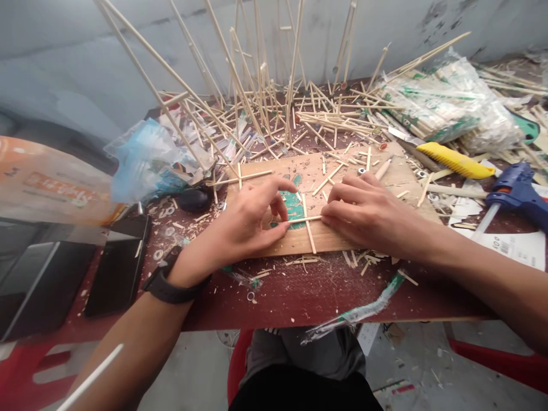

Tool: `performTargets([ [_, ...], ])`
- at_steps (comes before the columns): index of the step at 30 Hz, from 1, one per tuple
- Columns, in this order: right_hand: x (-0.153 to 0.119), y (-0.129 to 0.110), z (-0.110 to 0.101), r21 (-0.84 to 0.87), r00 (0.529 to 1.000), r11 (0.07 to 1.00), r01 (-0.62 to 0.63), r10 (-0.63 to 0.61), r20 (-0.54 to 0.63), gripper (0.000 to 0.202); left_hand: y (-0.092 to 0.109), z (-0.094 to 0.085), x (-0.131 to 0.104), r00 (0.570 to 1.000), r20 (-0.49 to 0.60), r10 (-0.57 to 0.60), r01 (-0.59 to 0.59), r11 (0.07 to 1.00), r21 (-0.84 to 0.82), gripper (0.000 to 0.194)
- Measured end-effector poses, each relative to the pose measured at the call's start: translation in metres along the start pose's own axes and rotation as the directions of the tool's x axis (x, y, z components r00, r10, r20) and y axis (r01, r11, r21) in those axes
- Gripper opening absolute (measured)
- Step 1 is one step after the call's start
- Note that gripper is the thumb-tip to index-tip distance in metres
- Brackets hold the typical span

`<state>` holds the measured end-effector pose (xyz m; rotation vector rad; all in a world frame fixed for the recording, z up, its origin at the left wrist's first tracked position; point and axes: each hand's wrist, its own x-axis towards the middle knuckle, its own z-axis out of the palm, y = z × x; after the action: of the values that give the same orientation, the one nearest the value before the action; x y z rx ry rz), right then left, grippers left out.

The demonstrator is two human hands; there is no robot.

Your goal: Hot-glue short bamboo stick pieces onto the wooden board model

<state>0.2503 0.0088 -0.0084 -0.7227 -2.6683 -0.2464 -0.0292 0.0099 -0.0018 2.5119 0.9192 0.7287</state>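
Note:
A thin wooden stick (314, 218) lies crosswise over a second, lengthwise stick (310, 238), the two forming a cross on a light wooden board (285, 246). My left hand (250, 217) pinches the left end of the crosswise stick between thumb and fingers, its index finger raised and curved. At the other end, the fingers of my right hand (368, 211) are closed on the same stick. Beneath the cross is a green patch (294, 205) on the board. Whether the two sticks are joined cannot be seen.
A yellow utility knife (456, 160) and a blue glue gun (518, 188) lie to the right. Behind the board are heaped sticks (338, 121), some standing tall. Bagged sticks (445, 103) are at back right, a black phone (115, 274) at left.

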Motion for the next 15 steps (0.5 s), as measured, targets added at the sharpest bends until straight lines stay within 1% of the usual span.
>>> performTargets([
  [3,0.0,0.0,0.0,0.032,1.0,0.999,-0.008,0.009,-0.004,0.027,-0.001,0.003,0.0,0.999,-0.029,0.017,-0.017,1.0,-0.017,0.041],
  [6,-0.001,0.0,0.0,0.085,0.999,0.996,-0.017,0.02,-0.03,0.02,0.0,0.006,0.001,0.998,-0.044,0.04,-0.042,0.999,-0.029,0.039],
  [7,-0.002,-0.001,0.0,0.105,0.999,0.994,-0.019,0.023,-0.037,0.021,0.0,0.007,0.001,0.998,-0.048,0.045,-0.047,0.998,-0.035,0.039],
  [12,-0.004,-0.005,0.006,0.135,0.999,0.99,-0.046,0.049,-0.021,0.048,0.005,0.015,0.002,0.996,-0.079,0.035,-0.039,0.998,-0.049,0.036],
  [15,-0.004,-0.006,0.009,0.142,0.999,0.989,-0.052,0.052,0.006,0.054,0.007,0.018,0.003,0.995,-0.099,0.026,-0.03,0.999,-0.042,0.037],
])
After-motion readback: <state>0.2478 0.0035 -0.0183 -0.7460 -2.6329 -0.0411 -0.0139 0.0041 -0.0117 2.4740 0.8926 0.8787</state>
